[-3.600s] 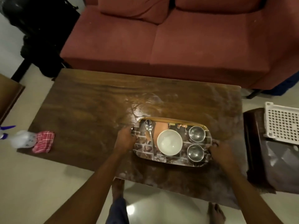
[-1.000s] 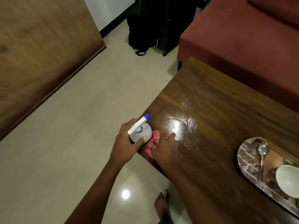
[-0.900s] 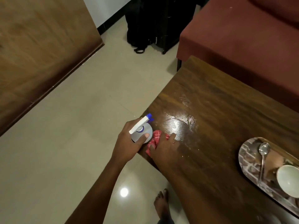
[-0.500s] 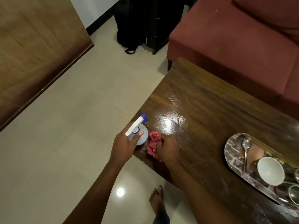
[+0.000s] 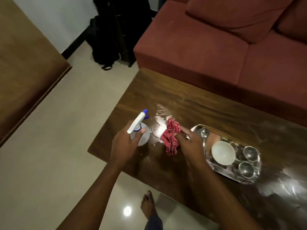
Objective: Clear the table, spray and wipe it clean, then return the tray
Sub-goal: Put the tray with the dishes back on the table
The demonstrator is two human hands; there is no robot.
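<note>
Our left hand [image 5: 123, 146] is gripping the presumably light spray bottle [image 5: 143, 135] at its neck over the table [image 5: 182, 100] edge, while our right hand [image 5: 191, 140] is pinching the soft, limp cloth [image 5: 171, 138], bunched, beside the loaded tray [image 5: 216, 132].

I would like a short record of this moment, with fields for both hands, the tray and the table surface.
left hand: grips spray bottle near the table's end
right hand: holds bunched red cloth, beside the tray
tray: on table, carrying white bowl, two steel cups, spoon
table: wet sheen beside the cloth
</note>
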